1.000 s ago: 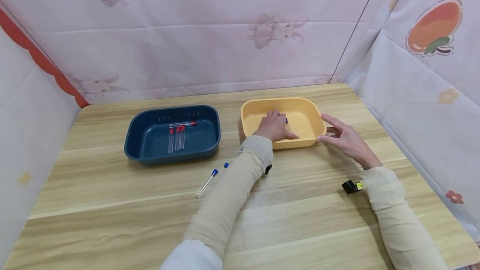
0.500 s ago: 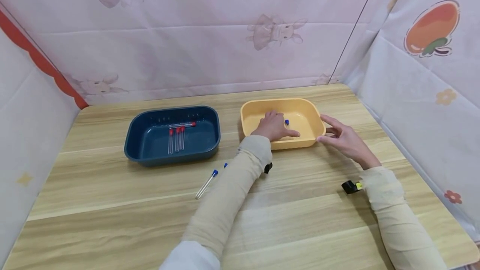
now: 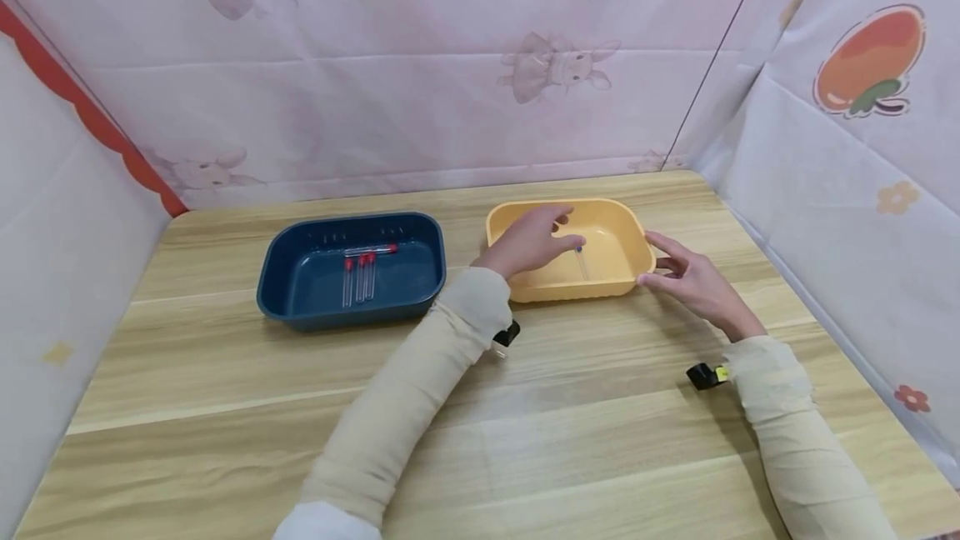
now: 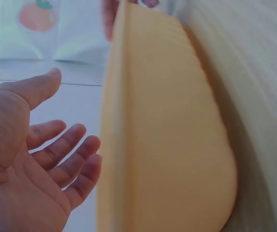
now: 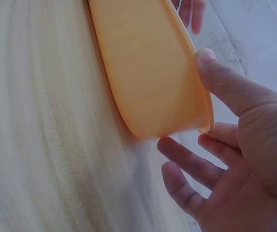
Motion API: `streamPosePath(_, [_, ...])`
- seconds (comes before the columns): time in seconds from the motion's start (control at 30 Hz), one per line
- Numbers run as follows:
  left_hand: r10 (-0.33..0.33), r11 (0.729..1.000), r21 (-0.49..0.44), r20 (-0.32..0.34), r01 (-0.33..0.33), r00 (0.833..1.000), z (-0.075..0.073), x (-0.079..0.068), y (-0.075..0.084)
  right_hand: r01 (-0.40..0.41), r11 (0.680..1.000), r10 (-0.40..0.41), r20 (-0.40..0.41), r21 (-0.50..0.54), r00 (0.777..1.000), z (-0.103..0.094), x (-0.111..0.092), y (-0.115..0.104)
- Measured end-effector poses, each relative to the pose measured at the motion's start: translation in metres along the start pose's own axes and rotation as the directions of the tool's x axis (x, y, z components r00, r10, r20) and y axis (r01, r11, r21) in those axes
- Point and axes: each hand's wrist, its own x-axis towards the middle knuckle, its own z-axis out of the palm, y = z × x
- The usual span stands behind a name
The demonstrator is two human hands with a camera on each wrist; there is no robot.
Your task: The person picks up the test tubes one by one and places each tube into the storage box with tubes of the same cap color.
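Observation:
My left hand (image 3: pixel 528 240) hovers over the left part of the yellow plastic basin (image 3: pixel 622 283), fingers spread and relaxed. Nothing lies in its palm in the left wrist view. Inside the basin, just below the left thumb, is a clear test tube (image 3: pixel 584 267) with a blue cap. At the basin's right end, my right hand (image 3: pixel 693 282) holds the rim, thumb on the near side and fingers around the far corner. The right wrist view shows the thumb (image 5: pixel 211 67) against the rim and fingertips at the end wall.
A dark blue basin (image 3: pixel 300 319) on the left contains several red-capped test tubes (image 3: pixel 360 277). The left forearm (image 3: pixel 420 382) crosses the wooden table (image 3: pixel 600 440), and a bit of clear tube (image 3: pixel 500 351) shows beside its wrist camera. Printed cloth walls (image 3: pixel 420 123) enclose the table.
My left hand has risen and drawn back leftward, uncovering the blue-capped tube in the yellow basin. The left forearm now covers the tubes seen on the table earlier. The right hand stays put.

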Motion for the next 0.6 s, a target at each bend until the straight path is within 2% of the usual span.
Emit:
streamPosePath(0.13, [0.053,0.999,0.003,-0.02,-0.053,0.998,-0.012,-0.017,0.004,0.009,1.0,-0.009,0.003,-0.004,1.0,0.001,0.001,0.002])
streamPosePath(0.4, [0.104,0.994,-0.02,-0.054,-0.105,0.993,-0.027,-0.065,0.005,-0.011,1.0,0.012,-0.003,0.009,1.0,0.001,0.001,0.002])
streamPosePath(0.6, [0.1,0.995,0.0,-0.057,-0.1,0.993,-0.04,-0.098,0.002,-0.01,1.0,0.01,0.004,0.014,1.0,0.0,0.001,0.001])
